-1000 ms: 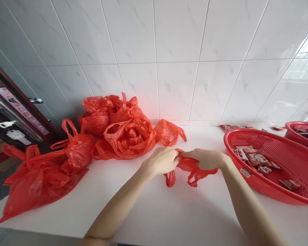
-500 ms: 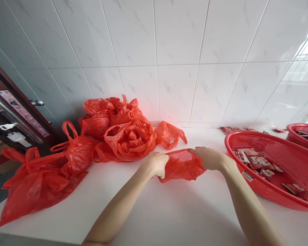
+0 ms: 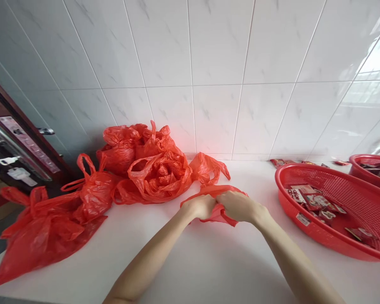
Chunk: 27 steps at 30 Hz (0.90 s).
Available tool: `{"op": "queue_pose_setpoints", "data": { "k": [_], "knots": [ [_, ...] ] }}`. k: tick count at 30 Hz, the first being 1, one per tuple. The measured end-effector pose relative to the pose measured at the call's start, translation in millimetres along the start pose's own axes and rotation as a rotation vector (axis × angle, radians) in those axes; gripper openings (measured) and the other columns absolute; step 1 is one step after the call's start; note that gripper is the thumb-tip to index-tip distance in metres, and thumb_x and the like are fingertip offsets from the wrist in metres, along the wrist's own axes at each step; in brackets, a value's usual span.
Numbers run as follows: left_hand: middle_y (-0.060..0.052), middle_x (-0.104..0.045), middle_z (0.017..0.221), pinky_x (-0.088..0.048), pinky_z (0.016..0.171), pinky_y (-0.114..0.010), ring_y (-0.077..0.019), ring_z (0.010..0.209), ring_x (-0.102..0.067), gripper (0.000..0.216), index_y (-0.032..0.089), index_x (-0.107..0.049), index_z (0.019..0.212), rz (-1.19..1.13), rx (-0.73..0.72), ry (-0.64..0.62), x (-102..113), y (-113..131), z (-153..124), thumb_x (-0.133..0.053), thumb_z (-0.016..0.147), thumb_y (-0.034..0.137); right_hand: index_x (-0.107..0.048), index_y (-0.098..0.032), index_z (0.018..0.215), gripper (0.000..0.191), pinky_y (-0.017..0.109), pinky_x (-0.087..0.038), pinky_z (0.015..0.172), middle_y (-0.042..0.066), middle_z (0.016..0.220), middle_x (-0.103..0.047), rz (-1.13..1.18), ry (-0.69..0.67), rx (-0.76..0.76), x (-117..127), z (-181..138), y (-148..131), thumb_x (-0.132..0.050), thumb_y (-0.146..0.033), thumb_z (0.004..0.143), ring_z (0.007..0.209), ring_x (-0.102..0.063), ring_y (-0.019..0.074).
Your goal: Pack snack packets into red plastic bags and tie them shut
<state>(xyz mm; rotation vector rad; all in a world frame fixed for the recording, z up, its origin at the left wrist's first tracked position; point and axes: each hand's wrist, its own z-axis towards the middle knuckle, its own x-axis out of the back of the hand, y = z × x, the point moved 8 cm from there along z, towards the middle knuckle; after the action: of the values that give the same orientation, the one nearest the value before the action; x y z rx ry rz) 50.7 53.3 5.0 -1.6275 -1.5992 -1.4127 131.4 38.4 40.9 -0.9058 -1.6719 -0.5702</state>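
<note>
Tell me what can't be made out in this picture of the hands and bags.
Head view:
small bag: mostly covered by the left hand and right hand; each grip is hidden.
packets in the near basket: print too small to read.
far basket: cut off by the right edge.

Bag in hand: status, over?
Left hand and right hand both shut on bag, close together. Bag bunched low over counter. Pile behind left, basket right, hands clear of both.
</note>
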Motion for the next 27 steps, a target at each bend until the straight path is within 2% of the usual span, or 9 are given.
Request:
{"op": "queue_pose_setpoints", "data": {
  "k": [4,6,8,12,14,16,20,24,27],
  "knots": [
    [-0.006,-0.065,0.072,-0.044,0.057,-0.032,-0.0239,0.063,-0.063,0.023,0.019,-0.061,0.076,0.132,0.0,-0.009,-4,4,4,-0.053,0.069,-0.001,-0.065,-0.01,0.105,0.034,0.035,-0.045,0.086,0.013,0.097,-0.072,-0.05,-0.018,-0.054,-13,13,6,-0.047,0.004,0.08,0.096,-0.067,0.0263],
    [-0.011,-0.071,0.084,-0.048,0.063,-0.034,-0.0284,0.076,-0.068,0.026,0.018,-0.064,0.082,0.187,0.011,0.017,-1,6,0,-0.051,0.072,-0.001,-0.064,-0.008,0.11,0.036,0.044,-0.037,0.104,0.015,0.1,-0.072,-0.072,-0.007,-0.061,-15,12,8,-0.043,0.004,0.084,0.1,-0.068,0.0274],
    [-0.016,-0.072,0.099,-0.051,0.07,-0.037,-0.0334,0.092,-0.07,0.03,0.017,-0.066,0.092,0.229,0.033,0.053,4,6,-5,-0.05,0.075,-0.001,-0.066,-0.009,0.107,0.037,0.048,-0.031,0.11,0.013,0.098,-0.073,-0.086,-0.019,-0.052,-17,5,10,-0.041,0.005,0.084,0.095,-0.07,0.0258],
    [-0.021,-0.069,0.119,-0.053,0.082,-0.041,-0.0371,0.109,-0.068,0.039,0.016,-0.066,0.111,0.256,0.056,0.1,18,2,-18,-0.055,0.075,0.003,-0.068,-0.011,0.098,0.03,0.041,-0.044,0.095,0.012,0.088,-0.074,-0.092,-0.081,-0.055,-17,-21,18,-0.043,0.0,0.086,0.087,-0.072,0.0255],
    [-0.019,-0.071,0.117,-0.054,0.082,-0.039,-0.036,0.105,-0.069,0.048,0.017,-0.064,0.116,0.249,0.034,0.087,23,3,-26,-0.064,0.07,0.007,-0.068,-0.01,0.101,0.021,0.035,-0.048,0.076,0.014,0.088,-0.074,-0.089,-0.132,-0.091,-15,-37,25,-0.052,-0.011,0.088,0.088,-0.072,0.0289],
    [-0.013,-0.074,0.104,-0.055,0.077,-0.037,-0.0341,0.095,-0.072,0.054,0.02,-0.065,0.115,0.236,0.001,0.052,25,5,-33,-0.071,0.062,0.013,-0.067,-0.01,0.107,0.027,0.033,-0.047,0.067,0.014,0.09,-0.075,-0.111,-0.208,-0.138,-15,-50,31,-0.065,-0.019,0.081,0.089,-0.072,0.0318],
    [-0.006,-0.074,0.081,-0.054,0.066,-0.035,-0.033,0.079,-0.071,0.056,0.02,-0.069,0.104,0.213,-0.01,-0.01,18,10,-40,-0.074,0.049,0.015,-0.068,-0.009,0.108,0.039,0.033,-0.048,0.065,0.014,0.094,-0.075,-0.19,-0.308,-0.207,-17,-63,36,-0.075,-0.017,0.071,0.089,-0.072,0.0317],
    [-0.018,-0.075,0.101,-0.055,0.064,-0.038,-0.04,0.091,-0.071,0.066,0.015,-0.068,0.116,0.333,-0.004,-0.143,-5,20,-39,-0.077,0.051,0.02,-0.069,-0.009,0.112,0.048,0.035,-0.052,0.068,0.016,0.101,-0.075,-0.239,-0.311,-0.229,-28,-57,31,-0.081,-0.016,0.066,0.094,-0.073,0.0335],
    [-0.022,-0.073,0.112,-0.056,0.071,-0.038,-0.0405,0.102,-0.069,0.07,0.011,-0.064,0.128,0.37,-0.017,-0.154,-11,30,-41,-0.077,0.062,0.024,-0.07,-0.011,0.109,0.045,0.033,-0.053,0.067,0.016,0.1,-0.075,-0.23,-0.253,-0.189,-34,-51,21,-0.08,-0.007,0.065,0.092,-0.074,0.0322]
  ]
}}
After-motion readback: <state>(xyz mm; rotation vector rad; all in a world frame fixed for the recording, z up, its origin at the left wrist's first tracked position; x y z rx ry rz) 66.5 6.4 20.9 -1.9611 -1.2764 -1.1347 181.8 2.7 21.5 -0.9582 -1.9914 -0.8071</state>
